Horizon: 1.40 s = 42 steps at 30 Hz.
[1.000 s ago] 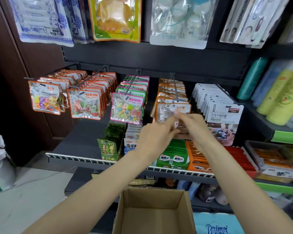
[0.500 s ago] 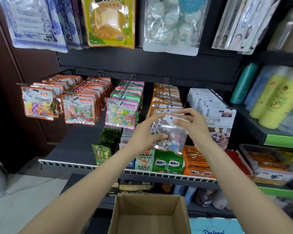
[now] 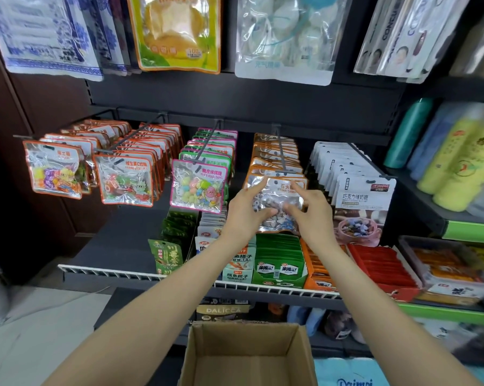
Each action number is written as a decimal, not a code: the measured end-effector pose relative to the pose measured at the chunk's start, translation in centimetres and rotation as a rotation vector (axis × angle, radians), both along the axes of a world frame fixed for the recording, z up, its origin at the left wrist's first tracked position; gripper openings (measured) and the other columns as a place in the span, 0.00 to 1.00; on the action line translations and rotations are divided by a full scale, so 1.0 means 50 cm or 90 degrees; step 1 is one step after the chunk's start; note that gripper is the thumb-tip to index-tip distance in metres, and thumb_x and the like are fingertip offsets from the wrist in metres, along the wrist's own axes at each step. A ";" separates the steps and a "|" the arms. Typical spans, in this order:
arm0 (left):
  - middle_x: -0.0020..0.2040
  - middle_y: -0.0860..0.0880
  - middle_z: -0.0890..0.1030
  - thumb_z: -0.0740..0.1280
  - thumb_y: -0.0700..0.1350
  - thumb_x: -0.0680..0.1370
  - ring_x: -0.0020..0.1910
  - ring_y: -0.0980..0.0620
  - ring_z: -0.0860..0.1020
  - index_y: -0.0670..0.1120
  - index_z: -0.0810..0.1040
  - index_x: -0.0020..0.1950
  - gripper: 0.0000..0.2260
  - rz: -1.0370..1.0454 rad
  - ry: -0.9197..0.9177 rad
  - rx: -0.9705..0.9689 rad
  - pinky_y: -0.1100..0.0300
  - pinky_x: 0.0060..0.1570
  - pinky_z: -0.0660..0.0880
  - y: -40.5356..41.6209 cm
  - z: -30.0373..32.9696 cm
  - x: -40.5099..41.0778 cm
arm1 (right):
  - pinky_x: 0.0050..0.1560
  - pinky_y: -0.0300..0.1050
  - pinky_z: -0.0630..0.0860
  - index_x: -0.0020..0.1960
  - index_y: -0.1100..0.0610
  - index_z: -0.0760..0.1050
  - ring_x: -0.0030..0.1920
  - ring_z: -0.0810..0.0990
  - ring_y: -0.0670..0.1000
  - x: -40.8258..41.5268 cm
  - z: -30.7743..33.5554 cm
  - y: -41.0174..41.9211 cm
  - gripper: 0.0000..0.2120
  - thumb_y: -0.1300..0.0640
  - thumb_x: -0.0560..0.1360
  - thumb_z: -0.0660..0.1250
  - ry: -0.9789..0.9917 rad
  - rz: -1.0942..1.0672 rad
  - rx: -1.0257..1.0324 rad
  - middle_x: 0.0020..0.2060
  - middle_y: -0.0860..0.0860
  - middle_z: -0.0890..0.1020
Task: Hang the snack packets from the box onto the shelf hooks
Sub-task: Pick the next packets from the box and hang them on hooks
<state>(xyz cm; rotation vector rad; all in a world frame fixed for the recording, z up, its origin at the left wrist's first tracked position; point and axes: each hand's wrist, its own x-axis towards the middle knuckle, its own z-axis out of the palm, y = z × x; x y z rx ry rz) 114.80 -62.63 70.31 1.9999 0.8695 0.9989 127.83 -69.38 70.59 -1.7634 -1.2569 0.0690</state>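
A clear stone-candy packet (image 3: pixel 277 199) with an orange border hangs at the front of a row of like packets on a black shelf hook (image 3: pixel 280 151). My left hand (image 3: pixel 243 215) touches the packet's left side, index finger straight and thumb lying on its front. My right hand (image 3: pixel 312 211) touches the right side with index finger and thumb spread over the front. Neither hand is curled round it. The open cardboard box (image 3: pixel 249 355) sits low in the centre; the part of its inside that shows holds no packets.
Neighbouring hooks carry a pink-edged candy packet (image 3: pixel 197 188), orange-edged packets (image 3: pixel 125 179) to the left and white chocolate packets (image 3: pixel 363 196) to the right. Boxed snacks (image 3: pixel 278 263) fill the wire-fronted shelf (image 3: pixel 110 273) below. Large bags hang overhead; bottles (image 3: pixel 463 157) stand at right.
The packet, held out in front of the row in both hands half a second ago, now hangs at the hook's front. Both hands' fingers have loosened and spread on it.
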 end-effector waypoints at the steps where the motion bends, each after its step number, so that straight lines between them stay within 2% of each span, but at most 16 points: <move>1: 0.70 0.46 0.70 0.72 0.44 0.73 0.69 0.50 0.67 0.53 0.63 0.74 0.32 -0.006 0.002 0.002 0.65 0.63 0.61 0.002 0.001 0.003 | 0.54 0.33 0.60 0.70 0.53 0.68 0.54 0.68 0.45 0.002 -0.002 0.002 0.24 0.58 0.75 0.68 -0.002 -0.004 0.000 0.57 0.55 0.73; 4: 0.71 0.44 0.68 0.72 0.44 0.73 0.70 0.49 0.66 0.52 0.62 0.74 0.33 -0.013 0.016 0.009 0.59 0.67 0.62 0.005 0.004 0.013 | 0.55 0.32 0.60 0.71 0.54 0.68 0.58 0.70 0.50 0.010 -0.006 0.009 0.25 0.58 0.75 0.68 -0.005 -0.012 -0.003 0.59 0.57 0.73; 9: 0.70 0.43 0.70 0.72 0.44 0.74 0.68 0.47 0.68 0.53 0.61 0.75 0.32 -0.004 0.016 0.026 0.57 0.66 0.64 0.012 0.000 0.017 | 0.56 0.32 0.59 0.71 0.54 0.67 0.61 0.70 0.52 0.014 -0.004 0.018 0.25 0.58 0.75 0.68 -0.018 -0.010 -0.017 0.59 0.57 0.72; 12: 0.64 0.42 0.68 0.70 0.48 0.75 0.64 0.45 0.68 0.55 0.58 0.75 0.32 0.043 0.114 0.091 0.55 0.61 0.69 0.014 -0.008 0.024 | 0.57 0.31 0.59 0.72 0.54 0.64 0.61 0.69 0.51 0.014 -0.004 0.022 0.27 0.56 0.75 0.68 -0.045 -0.008 -0.040 0.60 0.56 0.70; 14: 0.66 0.43 0.63 0.69 0.52 0.75 0.66 0.45 0.63 0.56 0.57 0.76 0.33 0.115 0.249 0.218 0.52 0.61 0.70 0.017 -0.011 0.018 | 0.58 0.33 0.60 0.74 0.54 0.62 0.61 0.68 0.49 0.014 -0.003 0.019 0.30 0.55 0.74 0.69 -0.094 -0.010 -0.073 0.62 0.55 0.66; 16: 0.75 0.42 0.51 0.69 0.57 0.74 0.73 0.43 0.52 0.56 0.53 0.77 0.37 0.133 0.339 0.339 0.48 0.68 0.63 0.031 -0.015 0.005 | 0.62 0.40 0.65 0.73 0.54 0.62 0.66 0.65 0.50 0.020 -0.002 0.016 0.32 0.52 0.73 0.71 -0.173 -0.019 -0.090 0.67 0.54 0.62; 18: 0.77 0.44 0.37 0.68 0.59 0.73 0.76 0.43 0.43 0.56 0.47 0.78 0.40 0.080 0.395 0.382 0.45 0.72 0.55 0.050 -0.018 -0.010 | 0.67 0.47 0.65 0.73 0.53 0.63 0.72 0.58 0.51 0.027 0.002 0.016 0.34 0.50 0.71 0.72 -0.261 -0.023 -0.099 0.73 0.51 0.56; 20: 0.76 0.46 0.33 0.69 0.58 0.73 0.77 0.44 0.45 0.56 0.44 0.78 0.43 0.040 0.415 0.390 0.46 0.72 0.59 0.068 -0.022 -0.011 | 0.70 0.50 0.63 0.75 0.53 0.60 0.75 0.53 0.51 0.033 0.005 0.020 0.37 0.47 0.70 0.72 -0.332 -0.014 -0.137 0.75 0.48 0.52; 23: 0.77 0.46 0.34 0.70 0.53 0.74 0.75 0.45 0.57 0.55 0.45 0.78 0.42 0.037 0.402 0.389 0.55 0.60 0.72 0.078 -0.020 0.003 | 0.73 0.51 0.60 0.76 0.57 0.52 0.76 0.48 0.52 0.038 0.007 0.035 0.43 0.44 0.70 0.71 -0.416 -0.013 -0.220 0.77 0.50 0.49; 25: 0.77 0.46 0.34 0.70 0.50 0.74 0.74 0.46 0.60 0.54 0.46 0.78 0.41 0.052 0.395 0.379 0.58 0.54 0.74 0.081 -0.019 0.019 | 0.73 0.52 0.58 0.76 0.57 0.52 0.76 0.47 0.53 0.040 0.005 0.049 0.44 0.44 0.70 0.71 -0.453 -0.042 -0.227 0.77 0.52 0.48; 31: 0.77 0.42 0.38 0.73 0.38 0.71 0.75 0.41 0.58 0.51 0.50 0.76 0.42 0.066 0.300 0.293 0.50 0.62 0.73 0.129 -0.032 0.077 | 0.69 0.54 0.64 0.74 0.63 0.58 0.76 0.51 0.56 0.044 -0.018 0.107 0.41 0.52 0.69 0.74 -0.478 -0.113 -0.180 0.75 0.59 0.54; 34: 0.77 0.41 0.42 0.71 0.35 0.72 0.76 0.41 0.53 0.45 0.47 0.77 0.43 0.080 0.276 0.303 0.51 0.66 0.69 0.154 -0.046 0.101 | 0.64 0.54 0.71 0.72 0.67 0.61 0.75 0.57 0.59 0.049 -0.037 0.135 0.43 0.57 0.64 0.78 -0.436 -0.111 -0.127 0.73 0.62 0.61; 36: 0.77 0.41 0.42 0.70 0.33 0.72 0.76 0.41 0.54 0.44 0.41 0.77 0.45 0.079 0.220 0.290 0.51 0.69 0.66 0.160 -0.046 0.109 | 0.68 0.51 0.66 0.72 0.67 0.59 0.75 0.56 0.59 0.056 -0.049 0.151 0.44 0.58 0.64 0.78 -0.413 -0.102 -0.093 0.73 0.62 0.60; 39: 0.77 0.39 0.45 0.73 0.36 0.71 0.75 0.43 0.57 0.52 0.29 0.73 0.54 0.004 0.058 0.111 0.52 0.70 0.62 0.156 -0.033 0.105 | 0.74 0.47 0.51 0.76 0.62 0.51 0.76 0.48 0.57 0.060 -0.052 0.154 0.45 0.58 0.69 0.75 -0.341 -0.068 -0.060 0.76 0.59 0.49; 42: 0.74 0.41 0.60 0.75 0.41 0.70 0.68 0.47 0.68 0.51 0.24 0.71 0.58 -0.014 0.021 -0.033 0.57 0.64 0.67 0.157 -0.042 0.101 | 0.73 0.46 0.48 0.77 0.51 0.42 0.76 0.45 0.55 0.065 -0.049 0.145 0.52 0.57 0.67 0.76 -0.134 -0.011 -0.047 0.76 0.55 0.39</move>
